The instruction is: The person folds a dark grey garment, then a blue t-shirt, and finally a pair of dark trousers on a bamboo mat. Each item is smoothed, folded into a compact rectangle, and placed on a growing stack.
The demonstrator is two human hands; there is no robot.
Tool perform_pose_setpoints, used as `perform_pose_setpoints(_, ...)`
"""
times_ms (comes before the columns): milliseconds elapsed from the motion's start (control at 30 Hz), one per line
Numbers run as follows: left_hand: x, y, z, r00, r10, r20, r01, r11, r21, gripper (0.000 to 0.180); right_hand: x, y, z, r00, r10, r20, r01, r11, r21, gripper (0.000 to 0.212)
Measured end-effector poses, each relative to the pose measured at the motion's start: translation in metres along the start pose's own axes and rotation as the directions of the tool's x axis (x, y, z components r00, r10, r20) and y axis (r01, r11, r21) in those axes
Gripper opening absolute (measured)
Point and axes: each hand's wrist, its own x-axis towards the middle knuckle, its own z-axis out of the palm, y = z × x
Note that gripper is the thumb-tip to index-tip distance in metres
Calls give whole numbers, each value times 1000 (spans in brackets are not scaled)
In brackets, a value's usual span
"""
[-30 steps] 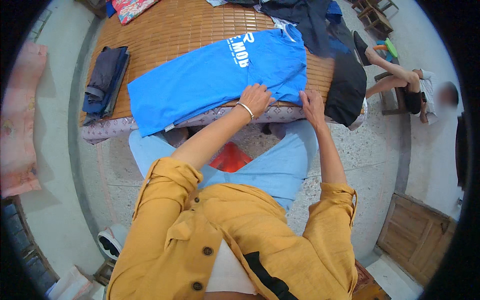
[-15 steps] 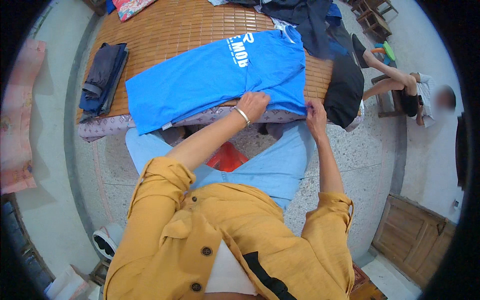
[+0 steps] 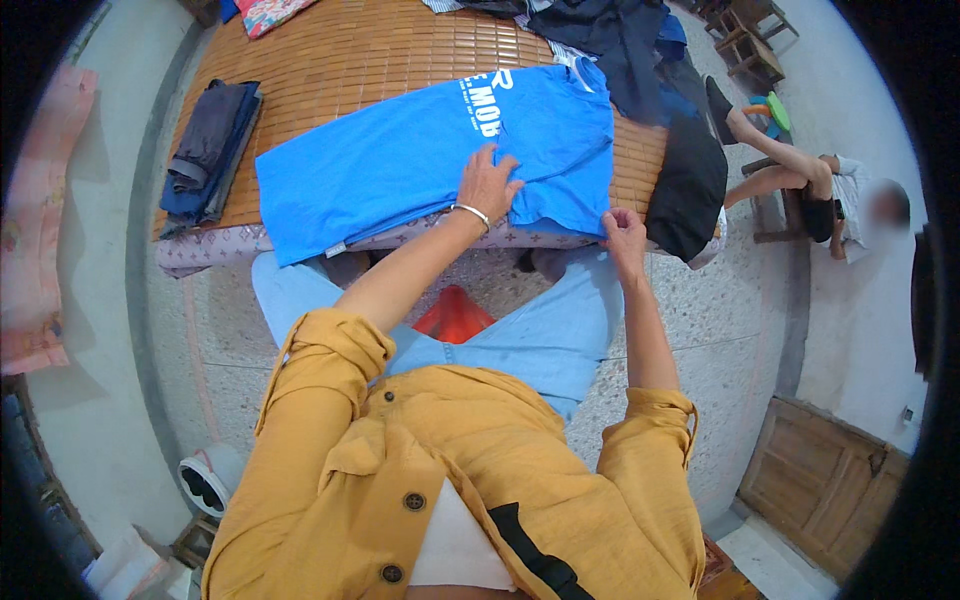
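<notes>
A blue T-shirt point(image 3: 370, 165) with white print is spread on the bamboo mat, folded lengthwise, its collar toward the far right and its hem at the near left. My left hand point(image 3: 487, 188) lies on the middle of the shirt with its fingers apart, a silver bangle at the wrist. At the shirt's near right corner, by the sleeve, my right hand point(image 3: 626, 243) pinches the edge of the fabric between thumb and fingers.
Folded dark trousers point(image 3: 210, 150) are stacked at the left of the bamboo mat point(image 3: 330, 60). A black garment point(image 3: 690, 185) lies beside my right hand, and dark clothes point(image 3: 610, 45) are heaped behind it. A person point(image 3: 850, 190) sits at the right. Between my knees is something red point(image 3: 455, 315).
My left hand has moved away from me over the shirt and its fingers have spread. My right hand has shifted slightly nearer, and the sleeve edge now lies flatter.
</notes>
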Motion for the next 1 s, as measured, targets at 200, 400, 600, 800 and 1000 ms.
perform_pose_setpoints(200,23,-10,-4,736,-600,313,676,632,-379,42,-3,4,3,996,-33,-83,29,999,-42,25)
perform_pose_setpoints(400,3,-14,1,908,-181,-377,148,982,-117,49,1,20,-1,998,65,15,-66,987,145,33)
perform_pose_setpoints(600,-26,15,-24,873,408,269,-372,912,-173,56,-1,-29,1,993,118,22,-117,913,391,35)
perform_pose_setpoints(800,-22,20,3,936,220,275,-231,973,7,54,28,-90,14,989,114,98,-149,842,519,40)
perform_pose_setpoints(1000,1,9,-1,877,-474,83,431,696,-574,40,63,-129,49,969,-210,127,-7,493,870,45)
